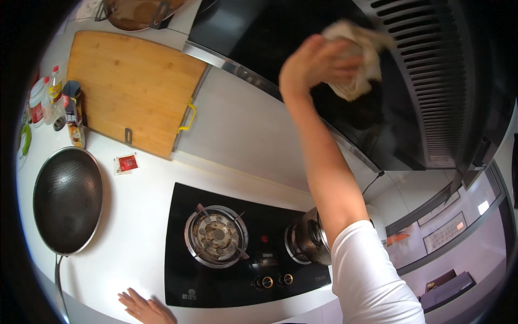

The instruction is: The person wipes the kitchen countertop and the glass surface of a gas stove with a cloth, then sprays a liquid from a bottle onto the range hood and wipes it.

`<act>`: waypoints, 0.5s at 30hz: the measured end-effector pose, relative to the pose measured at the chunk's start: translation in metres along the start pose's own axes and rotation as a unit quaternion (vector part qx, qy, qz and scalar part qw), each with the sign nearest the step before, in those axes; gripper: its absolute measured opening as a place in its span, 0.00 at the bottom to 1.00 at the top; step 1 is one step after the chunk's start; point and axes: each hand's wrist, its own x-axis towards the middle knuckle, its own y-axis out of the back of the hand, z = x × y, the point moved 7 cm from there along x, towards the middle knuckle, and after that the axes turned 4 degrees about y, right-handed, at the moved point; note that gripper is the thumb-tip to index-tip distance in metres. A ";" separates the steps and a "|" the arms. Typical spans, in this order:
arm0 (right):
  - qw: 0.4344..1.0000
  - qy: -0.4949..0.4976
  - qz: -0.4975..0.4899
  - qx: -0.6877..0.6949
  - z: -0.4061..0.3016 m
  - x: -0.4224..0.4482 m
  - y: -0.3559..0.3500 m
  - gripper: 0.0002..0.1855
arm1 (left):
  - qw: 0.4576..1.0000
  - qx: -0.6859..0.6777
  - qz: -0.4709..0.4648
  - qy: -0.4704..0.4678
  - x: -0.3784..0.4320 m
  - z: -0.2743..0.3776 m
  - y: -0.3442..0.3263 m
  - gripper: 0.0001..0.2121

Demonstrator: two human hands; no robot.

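My right hand (313, 65) presses a crumpled beige cloth (356, 77) against the glossy black panel of the range hood (263, 44). Both the hand and the cloth are blurred. The bare forearm reaches up over the gas hob, with a white sleeve at the upper arm. Resting on the white countertop (133, 206) at the front, my left hand (143, 308) lies palm down with fingers apart, just left of the black glass gas hob (251, 283). That hand holds nothing.
A metal pot (309, 239) sits on the right burner, partly behind my arm. The left burner (218, 235) is uncovered. Left are a frying pan (68, 200), a red sachet (127, 163), bottles (55, 87) and a leaning wooden cutting board (133, 89). Slotted vents (425, 77) line the hood.
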 end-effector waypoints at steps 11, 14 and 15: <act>0.880 0.471 -0.065 -0.007 -0.061 -0.026 -0.019 0.16 | 0.999 -0.037 0.023 0.004 0.002 -0.001 0.009 0.25; 0.905 0.365 -0.148 -0.164 0.006 -0.019 0.002 0.20 | 0.998 -0.042 -0.020 0.035 0.004 -0.011 0.001 0.27; 0.932 0.341 -0.082 -0.091 0.024 -0.010 0.027 0.19 | 0.998 -0.041 -0.035 0.044 0.003 -0.012 -0.004 0.27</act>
